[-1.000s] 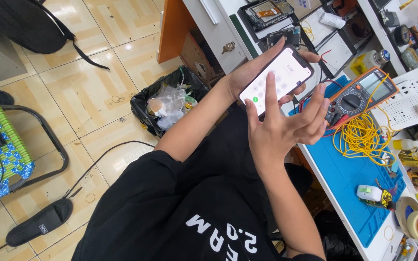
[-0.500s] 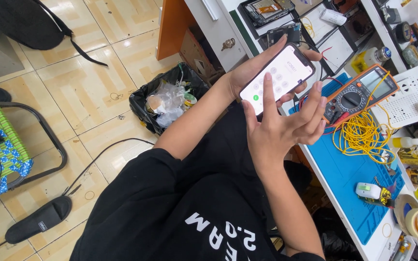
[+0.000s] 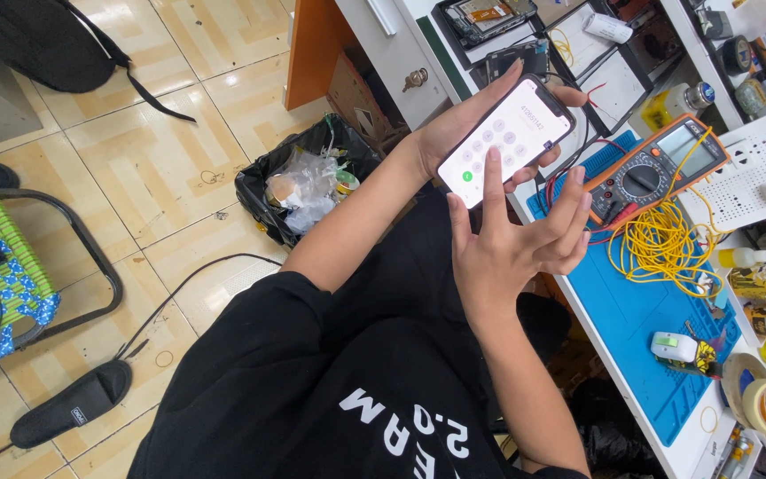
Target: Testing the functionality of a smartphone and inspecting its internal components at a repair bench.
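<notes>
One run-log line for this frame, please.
left hand: holds smartphone | right hand: index fingertip on dial-pad screen | nearby: multimeter, yellow wire

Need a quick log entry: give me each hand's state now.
Left hand: closed around the smartphone.
Right hand: open, holding nothing, index fingertip on the phone's screen.

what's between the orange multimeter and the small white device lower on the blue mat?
Head view: a tangle of yellow wire lies between the multimeter and the white device, then a bare stretch of blue mat.
</notes>
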